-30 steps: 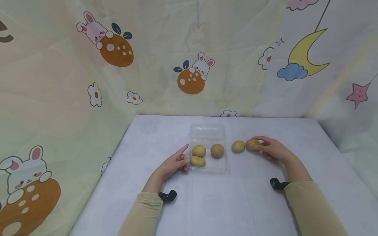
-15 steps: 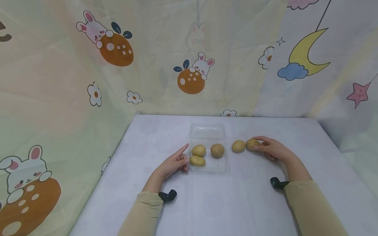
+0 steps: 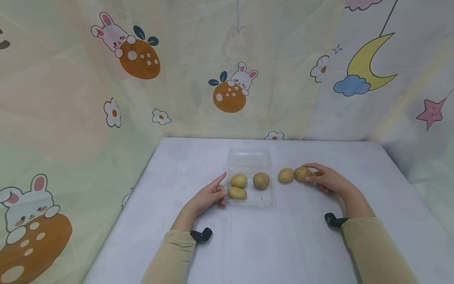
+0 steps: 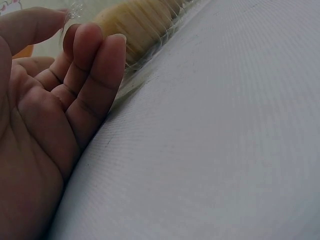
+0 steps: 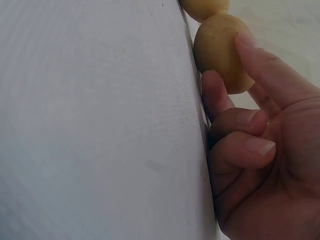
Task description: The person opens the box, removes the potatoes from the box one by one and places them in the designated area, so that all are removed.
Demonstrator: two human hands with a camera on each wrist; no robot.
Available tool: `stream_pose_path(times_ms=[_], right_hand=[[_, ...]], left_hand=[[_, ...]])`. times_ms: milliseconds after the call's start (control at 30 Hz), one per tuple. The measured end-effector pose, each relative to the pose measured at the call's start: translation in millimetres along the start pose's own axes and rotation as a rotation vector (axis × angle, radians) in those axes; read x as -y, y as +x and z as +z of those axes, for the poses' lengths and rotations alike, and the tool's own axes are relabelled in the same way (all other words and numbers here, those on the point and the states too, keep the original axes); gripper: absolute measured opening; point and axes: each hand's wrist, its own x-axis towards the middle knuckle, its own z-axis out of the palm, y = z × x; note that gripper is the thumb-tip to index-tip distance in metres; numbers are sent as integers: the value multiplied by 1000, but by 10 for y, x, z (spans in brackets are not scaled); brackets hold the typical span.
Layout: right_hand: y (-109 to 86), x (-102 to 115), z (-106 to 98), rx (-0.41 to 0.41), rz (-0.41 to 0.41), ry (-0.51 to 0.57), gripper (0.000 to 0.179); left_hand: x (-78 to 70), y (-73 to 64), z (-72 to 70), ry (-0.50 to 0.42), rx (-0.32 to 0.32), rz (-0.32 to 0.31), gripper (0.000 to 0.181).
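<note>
An opened clear plastic clamshell box [image 3: 260, 202] lies on the table with three potatoes in it: two at the left, one above the other [image 3: 239, 181] [image 3: 237, 193], and a browner potato [image 3: 261, 181] to the right. At the box's left rim, my left hand [image 3: 207, 197] pinches the edge with its thumb, the index finger stretched along the side; the left wrist view shows clear plastic at the thumb tip. My right hand [image 3: 329, 179] grips a potato [image 5: 220, 50] between thumb and fingers. This potato sits right beside another potato [image 3: 286, 175], just right of the box.
A white cloth covers the table [image 3: 255, 244]. Behind it hangs a printed curtain [image 3: 191, 71] with rabbits, flowers and a moon. Each wrist wears a small black camera, such as the left wrist camera [image 3: 201, 235].
The potato in my right hand has shifted very slightly left, close against its neighbour. My left hand and the box keep their places.
</note>
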Motion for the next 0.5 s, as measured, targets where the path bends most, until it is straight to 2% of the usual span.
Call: stream_pose_path(times_ms=[500], right_hand=[[12, -54, 5, 3, -20, -23, 73]], left_hand=[[-7, 2, 1, 10, -12, -13, 80]])
